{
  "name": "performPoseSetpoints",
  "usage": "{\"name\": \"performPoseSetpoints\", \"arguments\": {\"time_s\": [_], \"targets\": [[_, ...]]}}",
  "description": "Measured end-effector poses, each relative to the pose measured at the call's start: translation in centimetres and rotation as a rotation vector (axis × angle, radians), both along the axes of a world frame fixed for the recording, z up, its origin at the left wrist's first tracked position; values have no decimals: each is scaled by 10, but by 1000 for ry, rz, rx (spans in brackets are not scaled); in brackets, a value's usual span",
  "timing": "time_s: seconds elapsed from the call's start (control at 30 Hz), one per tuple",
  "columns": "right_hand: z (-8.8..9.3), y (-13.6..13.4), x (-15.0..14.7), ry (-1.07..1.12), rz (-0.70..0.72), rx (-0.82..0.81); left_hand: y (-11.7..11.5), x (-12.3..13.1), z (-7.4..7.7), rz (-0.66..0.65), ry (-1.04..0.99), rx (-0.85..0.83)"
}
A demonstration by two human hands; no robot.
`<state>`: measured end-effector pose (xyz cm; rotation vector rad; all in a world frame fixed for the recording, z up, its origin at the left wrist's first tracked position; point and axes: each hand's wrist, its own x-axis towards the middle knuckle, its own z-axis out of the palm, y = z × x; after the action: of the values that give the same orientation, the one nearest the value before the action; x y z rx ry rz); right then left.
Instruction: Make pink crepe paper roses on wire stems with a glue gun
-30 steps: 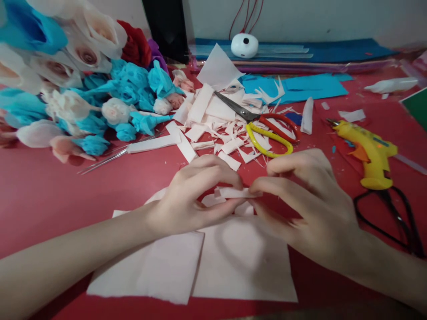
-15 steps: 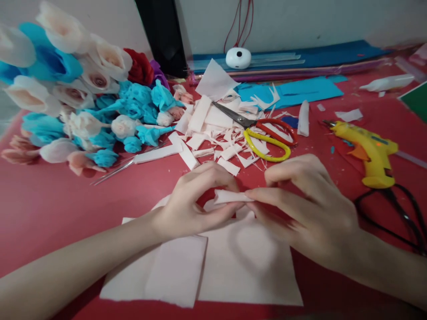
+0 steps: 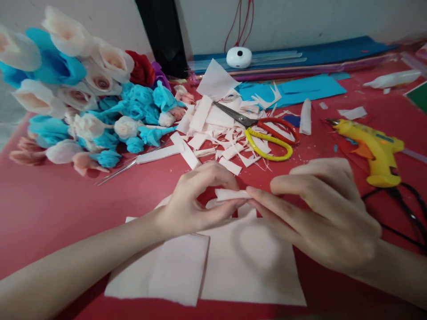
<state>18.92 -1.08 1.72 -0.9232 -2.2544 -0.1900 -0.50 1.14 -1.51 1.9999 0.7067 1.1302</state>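
A small rolled strip of pale crepe paper point(image 3: 230, 194) is held between both hands over the table. My left hand point(image 3: 200, 200) is closed on it, thumb below and curled fingers behind. At its right end, the thumb and fingertips of my right hand point(image 3: 316, 213) pinch the paper. Below my hands lie a large pale paper sheet point(image 3: 253, 275) and a smaller folded piece of paper point(image 3: 180, 271) on top of it. Beyond them, scissors point(image 3: 267, 138) with one red and one yellow handle rest on pale paper scraps point(image 3: 207, 115).
Paper flowers point(image 3: 83, 89) in white, blue, red and purple crowd the left. On the right lies a yellow glue gun point(image 3: 376, 151) with a black cable. Blue paper point(image 3: 303, 91), a white tube point(image 3: 392, 79) and a white round device point(image 3: 239, 57) are at the back.
My right hand has turned a little and shifted slightly right, its fingers straighter along the paper roll. My left hand keeps its hold. The whole view has shifted slightly.
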Motion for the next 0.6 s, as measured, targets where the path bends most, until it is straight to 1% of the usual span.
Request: {"name": "performPoseSetpoints", "arguments": {"time_s": [0.1,0.17,0.27,0.37,0.43,0.6], "targets": [[2,0,0,5,-43,-33,-1,-1,-1,2,-5,-33],[3,0,0,16,-37,-67,-1,-1,-2,6,-13,-36],[6,-2,0,20,-21,-148,-1,0,-3,13,-16,-25],[7,-5,-2,11,-66,-221,-1,1,-2,18,-7,-19],[6,-7,-2,15,-71,-235,-2,1,-2,23,-5,-18],[2,-7,0,25,-6,-222,-3,1,-1,34,4,-72]]}}
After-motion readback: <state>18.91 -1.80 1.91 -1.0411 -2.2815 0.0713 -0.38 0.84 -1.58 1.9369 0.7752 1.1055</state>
